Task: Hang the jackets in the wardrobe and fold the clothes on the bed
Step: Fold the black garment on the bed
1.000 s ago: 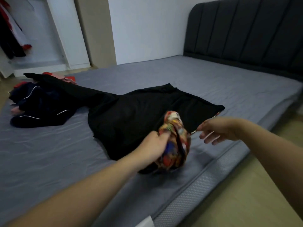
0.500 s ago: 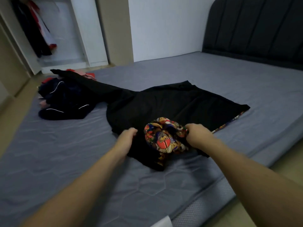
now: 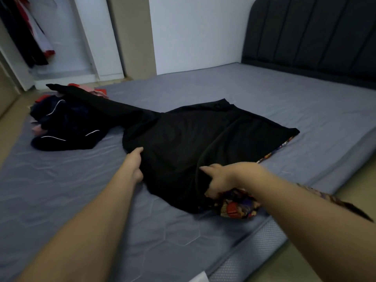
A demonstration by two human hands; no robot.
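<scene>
Head camera looks down at a black garment [image 3: 195, 143] spread flat across the grey mattress [image 3: 61, 200], one long sleeve stretched toward a heap of dark clothes [image 3: 63, 123] near the far-left corner. At the garment's left edge, the left hand [image 3: 134, 165] curls its fingers round the fabric and grips it. At the near hem, the right hand [image 3: 225, 178] has its index finger extended over the black cloth while its lower fingers pinch the fabric; just below it, bunched colourful patterned lining [image 3: 237, 206] shows. Jackets [image 3: 26, 33] hang in the open wardrobe [image 3: 97, 37] beyond the bed
</scene>
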